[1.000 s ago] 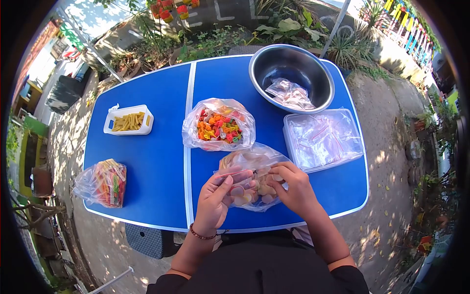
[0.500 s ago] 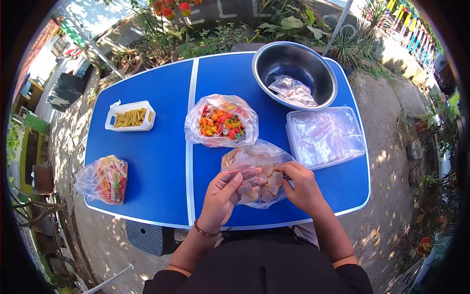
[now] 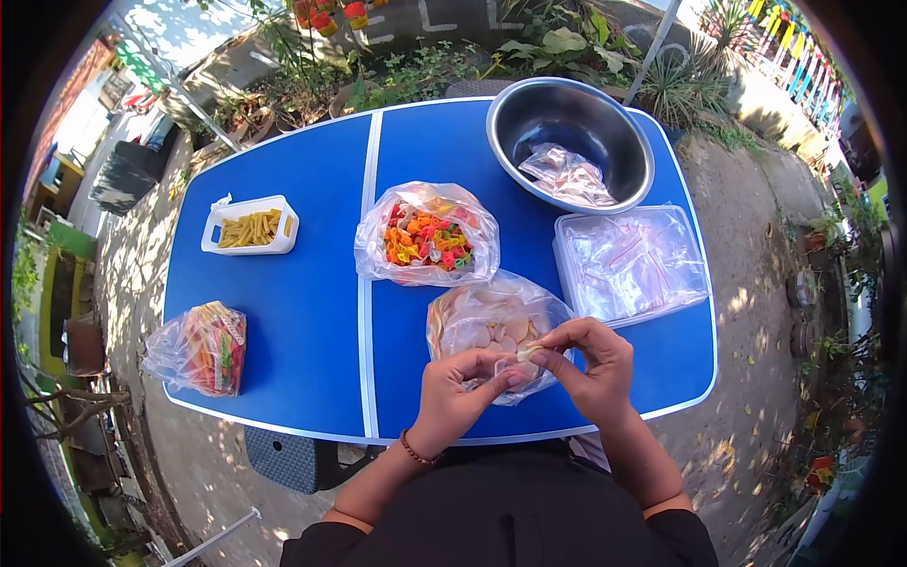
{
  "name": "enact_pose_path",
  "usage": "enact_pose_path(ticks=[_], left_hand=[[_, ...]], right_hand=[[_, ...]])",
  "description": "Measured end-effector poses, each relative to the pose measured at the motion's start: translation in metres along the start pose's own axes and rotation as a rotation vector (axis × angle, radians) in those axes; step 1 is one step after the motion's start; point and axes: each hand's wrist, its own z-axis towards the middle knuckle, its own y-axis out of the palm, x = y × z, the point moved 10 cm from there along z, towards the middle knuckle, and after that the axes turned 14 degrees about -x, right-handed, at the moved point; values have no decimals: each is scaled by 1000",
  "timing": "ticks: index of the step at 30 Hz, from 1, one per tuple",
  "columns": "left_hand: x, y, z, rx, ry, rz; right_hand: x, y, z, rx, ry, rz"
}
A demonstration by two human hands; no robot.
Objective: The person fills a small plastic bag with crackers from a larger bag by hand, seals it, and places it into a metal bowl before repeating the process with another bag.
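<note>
My left hand [image 3: 461, 392] is closed in a pinch on a small clear zip bag, now mostly hidden by the fingers. My right hand [image 3: 597, 373] meets it fingertip to fingertip, its thumb and forefinger pinched on something pale, seemingly one or more round chips [image 3: 527, 351]. Beneath both hands lies an open clear plastic bag [image 3: 449, 326] of thin, pale pinkish round chips [image 3: 482, 333]. Just beyond it stands another open plastic bag [image 3: 373, 241] filled with small red, orange, yellow and green pieces [image 3: 425, 236].
To the right, a clear tub [image 3: 628, 265] holds flat zip bags. Behind it a steel basin [image 3: 505, 156] contains filled small bags [image 3: 569, 176]. On the left are a white basket [image 3: 255, 248] of yellowish sticks and a bag of coloured strips [image 3: 213, 350]. The blue table [image 3: 302, 317] has a white edge.
My right hand has lifted from the round chips and come to my left hand's fingertips. My left hand has shifted right and turned, so the small zip bag is largely covered.
</note>
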Motion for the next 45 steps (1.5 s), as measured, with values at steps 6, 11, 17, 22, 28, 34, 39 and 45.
enact_pose_path(ticks=[6,11,17,22,28,34,39,45], left_hand=[[-9,8,3,-53,38,-142],[-14,12,10,-121,55,-307],[-23,16,9,-111,-22,-796],[-16,17,6,-145,15,-880],[-12,14,1,-155,68,-894],[-7,15,1,-223,139,-955],[-5,9,-1,-179,176,-922],[-10,-20,-2,97,161,-549]], right_hand=[[-10,10,6,-111,-2,-177],[-12,8,8,-143,-76,-190],[51,3,-4,-84,245,114],[52,29,-4,-291,213,-626],[43,39,-3,-291,178,-704],[32,33,-1,-267,126,-713],[39,10,-1,-137,171,-547],[52,-8,-6,25,285,-124]])
